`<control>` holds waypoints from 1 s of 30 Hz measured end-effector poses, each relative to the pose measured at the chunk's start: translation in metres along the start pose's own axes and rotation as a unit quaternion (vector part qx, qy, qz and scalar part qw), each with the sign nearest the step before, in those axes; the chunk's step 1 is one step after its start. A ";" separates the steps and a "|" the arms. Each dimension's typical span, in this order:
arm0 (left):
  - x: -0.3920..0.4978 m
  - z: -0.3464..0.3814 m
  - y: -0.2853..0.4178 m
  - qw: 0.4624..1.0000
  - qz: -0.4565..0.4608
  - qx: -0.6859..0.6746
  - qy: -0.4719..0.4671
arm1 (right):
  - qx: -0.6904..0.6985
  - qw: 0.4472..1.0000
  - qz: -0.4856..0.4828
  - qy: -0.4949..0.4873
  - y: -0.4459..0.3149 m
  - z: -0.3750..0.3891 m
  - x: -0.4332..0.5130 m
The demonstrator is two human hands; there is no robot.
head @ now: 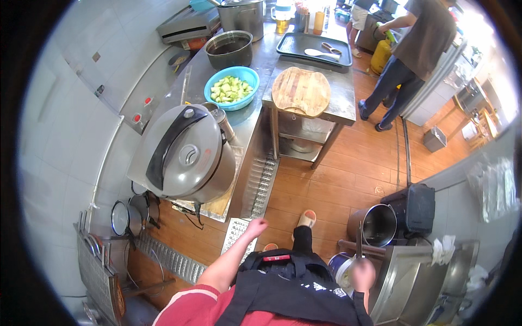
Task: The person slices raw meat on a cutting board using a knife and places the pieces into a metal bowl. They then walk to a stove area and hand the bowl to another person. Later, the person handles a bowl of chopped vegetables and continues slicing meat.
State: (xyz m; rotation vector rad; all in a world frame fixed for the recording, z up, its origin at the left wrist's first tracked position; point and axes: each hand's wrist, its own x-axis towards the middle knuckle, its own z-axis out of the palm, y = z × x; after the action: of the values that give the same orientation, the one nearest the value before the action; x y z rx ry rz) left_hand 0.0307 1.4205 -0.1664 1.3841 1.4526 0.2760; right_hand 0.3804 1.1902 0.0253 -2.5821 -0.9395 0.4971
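My left hand (pixel 257 227) is held out over the floor near a white perforated mat, its fingers curled, with nothing visible in it. At the lower right my right hand (pixel 362 275) grips a narrow metal utensil (pixel 359 240), perhaps a knife seen edge-on, which points away from me. That hand is above a white and blue bucket (pixel 340 265), beside a steel sink. Ahead, a round wooden cutting board (pixel 301 91) lies on a steel table. To its left, a light-blue basin (pixel 256 90) holds chopped pale-green vegetable pieces (pixel 230 89).
A large lidded electric cooker (pixel 185 150) stands at the counter's near end. Behind the basin is a dark pot (pixel 228 51); a black tray (pixel 285 45) holds a white spoon. A tall metal pot (pixel 379 226) and black bin (pixel 420 208) stand right. Another person (pixel 426 40) stands beyond.
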 end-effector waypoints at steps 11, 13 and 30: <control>0.118 -0.011 0.248 0.980 0.104 -0.141 0.095 | -0.010 0.992 -0.093 -0.090 -0.041 0.026 0.242; 0.133 -0.041 0.276 0.953 0.127 -0.219 0.169 | -0.029 0.989 -0.103 -0.105 -0.055 0.021 0.278; 0.329 -0.323 0.269 0.807 -0.004 0.140 0.573 | -0.014 0.992 -0.114 -0.049 -0.128 0.042 0.352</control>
State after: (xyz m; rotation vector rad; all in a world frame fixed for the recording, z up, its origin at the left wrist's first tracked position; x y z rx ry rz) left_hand 0.0121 1.9266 0.0018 1.4890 2.5574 1.0653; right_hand 0.5453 1.5247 -0.0278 -2.4529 -1.2640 0.5525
